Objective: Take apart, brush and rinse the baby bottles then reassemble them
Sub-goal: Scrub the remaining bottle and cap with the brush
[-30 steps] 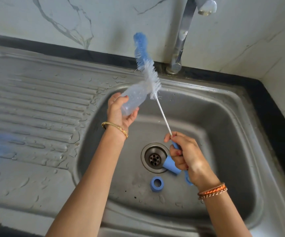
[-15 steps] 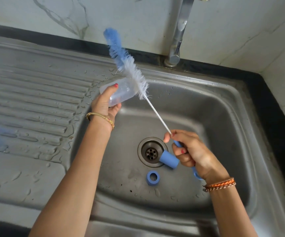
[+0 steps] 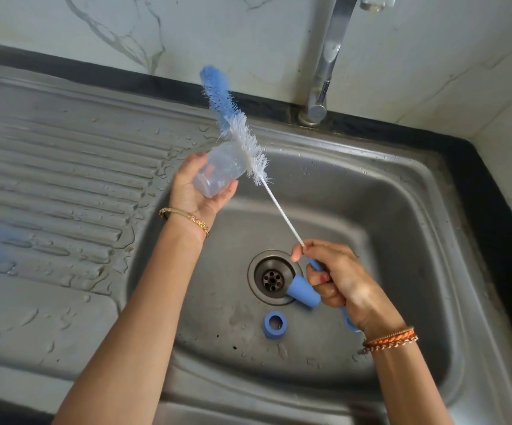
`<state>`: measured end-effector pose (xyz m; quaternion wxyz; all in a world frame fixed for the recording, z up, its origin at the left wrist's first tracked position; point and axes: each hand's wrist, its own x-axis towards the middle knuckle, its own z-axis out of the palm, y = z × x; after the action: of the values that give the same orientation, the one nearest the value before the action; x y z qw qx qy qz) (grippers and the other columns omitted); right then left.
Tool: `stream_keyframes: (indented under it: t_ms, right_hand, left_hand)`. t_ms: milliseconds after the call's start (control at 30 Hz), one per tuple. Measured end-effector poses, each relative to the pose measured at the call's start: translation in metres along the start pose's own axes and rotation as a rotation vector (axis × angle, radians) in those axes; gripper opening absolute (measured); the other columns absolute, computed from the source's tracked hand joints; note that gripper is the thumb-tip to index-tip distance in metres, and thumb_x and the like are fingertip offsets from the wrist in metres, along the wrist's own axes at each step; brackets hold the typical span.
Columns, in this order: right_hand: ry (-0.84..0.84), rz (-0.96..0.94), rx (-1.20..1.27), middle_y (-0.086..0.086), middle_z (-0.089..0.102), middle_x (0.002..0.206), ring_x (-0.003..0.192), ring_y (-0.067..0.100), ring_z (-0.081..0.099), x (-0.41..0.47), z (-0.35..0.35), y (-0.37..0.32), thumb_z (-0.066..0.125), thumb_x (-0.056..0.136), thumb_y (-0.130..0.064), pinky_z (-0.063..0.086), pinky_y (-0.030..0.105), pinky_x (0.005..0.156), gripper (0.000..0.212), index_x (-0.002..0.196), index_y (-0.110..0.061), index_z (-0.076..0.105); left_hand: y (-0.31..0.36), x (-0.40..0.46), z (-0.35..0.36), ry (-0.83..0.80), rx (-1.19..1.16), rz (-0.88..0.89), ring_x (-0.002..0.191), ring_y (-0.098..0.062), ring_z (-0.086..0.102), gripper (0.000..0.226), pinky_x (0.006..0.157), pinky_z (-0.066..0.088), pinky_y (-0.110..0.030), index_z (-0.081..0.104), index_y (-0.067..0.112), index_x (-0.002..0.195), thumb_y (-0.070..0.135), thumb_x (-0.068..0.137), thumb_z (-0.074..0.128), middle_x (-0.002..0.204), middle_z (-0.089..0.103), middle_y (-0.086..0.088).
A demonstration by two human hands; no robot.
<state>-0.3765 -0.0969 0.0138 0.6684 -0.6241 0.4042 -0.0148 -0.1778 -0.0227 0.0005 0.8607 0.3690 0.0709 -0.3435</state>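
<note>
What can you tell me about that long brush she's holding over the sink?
The bottle brush has a fluffy head, blue at the tip and white below, on a thin twisted white wire stem with a blue handle. The right hand grips the handle. It slants up and leftward, its white bristles against the clear bottle that the left hand holds.

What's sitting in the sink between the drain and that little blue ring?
Head view: a blue cap lies on its side by the drain; bare wet steel separates it from the blue ring.
</note>
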Motion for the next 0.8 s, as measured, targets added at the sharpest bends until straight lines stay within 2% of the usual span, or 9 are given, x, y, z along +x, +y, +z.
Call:
stream_keyframes:
  t_ms: [67,100,167,267,367,467,533,667,800]
  right_hand:
    - [-0.025,0.019,0.003,-0.006,0.022,0.045,0.037,0.006,0.012,0.000,-0.001,0.000,0.040,0.094,-0.014,0.009,0.011,0.037,0.035,0.067,-0.018,0.061]
    - [-0.037,0.029,0.008,-0.005,0.022,0.046,0.037,0.006,0.012,0.000,-0.002,0.000,0.039,0.094,-0.014,0.009,0.010,0.037,0.035,0.067,-0.018,0.061]
    - [-0.050,0.044,0.020,-0.005,0.021,0.047,0.037,0.005,0.012,0.000,-0.004,0.000,0.039,0.094,-0.013,0.009,0.010,0.036,0.035,0.067,-0.018,0.062]
    - [-0.053,0.054,0.070,-0.005,0.021,0.047,0.037,0.005,0.012,-0.001,-0.009,0.000,0.038,0.094,-0.014,0.011,0.010,0.035,0.036,0.067,-0.018,0.062]
    - [-0.036,0.060,0.116,-0.005,0.021,0.047,0.035,0.004,0.012,-0.002,-0.014,-0.002,0.036,0.094,-0.013,0.011,0.008,0.035,0.034,0.070,-0.017,0.060]
    - [-0.043,0.062,0.131,-0.006,0.022,0.045,0.034,0.003,0.013,-0.003,-0.015,-0.003,0.036,0.095,-0.013,0.012,0.008,0.034,0.034,0.071,-0.016,0.060]
    - [-0.081,0.067,0.141,-0.006,0.022,0.046,0.034,0.003,0.013,-0.003,-0.014,-0.003,0.037,0.094,-0.013,0.012,0.008,0.033,0.035,0.069,-0.017,0.061]
    - [-0.120,0.072,0.139,-0.006,0.022,0.046,0.035,0.003,0.012,-0.004,-0.014,-0.002,0.036,0.094,-0.013,0.011,0.008,0.035,0.041,0.065,-0.020,0.063]
    - [-0.090,0.075,0.105,-0.006,0.023,0.046,0.035,0.004,0.013,-0.002,-0.011,-0.001,0.037,0.095,-0.013,0.011,0.010,0.034,0.037,0.068,-0.018,0.063]
  left_hand:
    - [-0.001,0.004,-0.001,0.066,0.057,0.018,0.082,-0.020,0.060,0.022,0.054,0.056,-0.026,0.053,0.012,0.094,0.034,0.091,0.055,0.094,0.059,-0.002]
    - [0.000,0.006,-0.001,0.092,0.077,0.038,0.083,-0.020,0.059,0.026,0.051,0.054,-0.025,0.052,0.012,0.098,0.035,0.088,0.058,0.097,0.059,-0.003]
    - [0.000,0.007,-0.002,0.076,0.111,0.077,0.083,-0.021,0.058,0.022,0.050,0.052,-0.025,0.052,0.015,0.094,0.023,0.079,0.066,0.100,0.057,-0.004]
    - [-0.002,0.000,0.004,-0.047,0.253,0.100,0.082,-0.019,0.059,0.018,0.055,0.053,-0.029,0.050,0.022,0.082,0.010,0.079,0.063,0.094,0.057,0.000]
    - [-0.008,-0.007,0.008,-0.154,0.374,0.117,0.090,-0.020,0.057,0.033,0.057,0.054,-0.031,0.050,0.026,0.090,0.014,0.064,0.065,0.104,0.056,0.001]
    - [-0.012,-0.009,0.008,-0.126,0.483,0.154,0.095,-0.020,0.058,0.044,0.062,0.054,-0.034,0.050,0.028,0.092,0.015,0.053,0.067,0.103,0.058,0.005]
    - [-0.010,-0.007,0.006,-0.071,0.394,0.157,0.088,-0.020,0.060,0.048,0.059,0.055,-0.032,0.051,0.025,0.091,0.014,0.049,0.070,0.099,0.059,0.002]
    - [-0.005,-0.002,0.001,-0.045,0.216,0.137,0.078,-0.016,0.060,0.033,0.061,0.055,-0.027,0.056,0.019,0.089,0.013,0.058,0.065,0.085,0.060,0.000]
    - [-0.012,0.000,-0.001,-0.107,0.167,0.045,0.090,-0.013,0.062,0.040,0.066,0.056,-0.024,0.054,0.024,0.097,0.010,0.063,0.070,0.099,0.059,0.001]
